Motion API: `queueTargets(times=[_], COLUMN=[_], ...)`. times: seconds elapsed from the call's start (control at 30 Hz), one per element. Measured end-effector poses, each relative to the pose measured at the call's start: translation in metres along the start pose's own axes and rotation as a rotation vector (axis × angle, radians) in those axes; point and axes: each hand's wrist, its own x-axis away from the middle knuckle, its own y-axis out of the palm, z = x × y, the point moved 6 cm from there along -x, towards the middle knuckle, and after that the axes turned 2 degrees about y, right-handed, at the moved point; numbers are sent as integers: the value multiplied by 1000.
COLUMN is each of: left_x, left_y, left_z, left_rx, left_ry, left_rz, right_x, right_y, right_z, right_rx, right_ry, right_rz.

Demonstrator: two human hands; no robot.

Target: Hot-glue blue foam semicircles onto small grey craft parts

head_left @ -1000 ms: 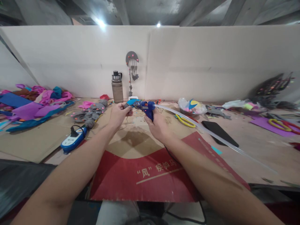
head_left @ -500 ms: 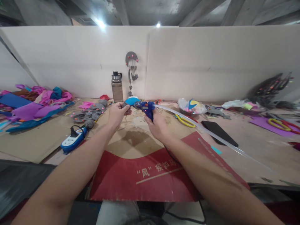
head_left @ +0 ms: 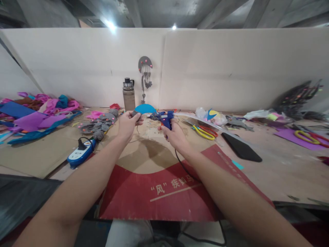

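Observation:
My right hand [head_left: 176,136] is wrapped round the grip of a blue glue gun [head_left: 167,118], its nozzle pointing left. A long clear glue stick [head_left: 218,126] sticks out of its back and looks blurred. My left hand [head_left: 128,125] pinches a small grey felt piece [head_left: 135,113] with a thin thread hanging below. The nozzle is a little right of this piece, apart from it. Behind the left fingers shows a blue felt half-round [head_left: 145,108]. Both hands are above the brown and red cardboard [head_left: 164,202].
A bottle [head_left: 129,96] stands by the white partition, where a grey moon hanging [head_left: 145,63] is pinned. Left are a power strip [head_left: 81,153], grey felt pieces [head_left: 97,125] and coloured felt [head_left: 38,116]. Right are yellow-handled scissors [head_left: 205,133] and a black phone [head_left: 241,146].
The glue gun has moved slightly right, away from the left fingers, and its glue stick has swung upward. The left hand stays nearly in place, still pinching the grey felt.

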Motion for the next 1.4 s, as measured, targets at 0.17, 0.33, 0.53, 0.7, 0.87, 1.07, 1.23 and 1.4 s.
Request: queueTargets(times=[0.17, 0.33, 0.53, 0.7, 0.87, 1.07, 1.23, 1.4], left_x=[7, 17, 25, 32, 34, 30, 34, 33], left_y=[5, 16, 25, 34, 35, 34, 39, 42], left_z=[6, 15, 26, 31, 26, 20, 12, 7], left_rx=[-131, -307, -448, -451, -427, -270, -147, -22], left_ry=[32, 113, 248, 275, 216, 137, -59, -111], left_rz=[-4, -72, -85, -87, -117, -140, -165, -188], right_x=[-6, -9, -6, -3, 2, -5, -7, -6], right_y=[3, -13, 6, 34, 40, 26, 16, 11], right_z=[29, 25, 0, -12, -9, 6, 5, 2], right_rx=[181, 731, 64, -657, -796, -614, -600, -600], right_ry=[283, 72, -70, 26, 187, 177, 122, 123], right_rz=[-139, 15, -26, -118, -214, -56, 89, 132])
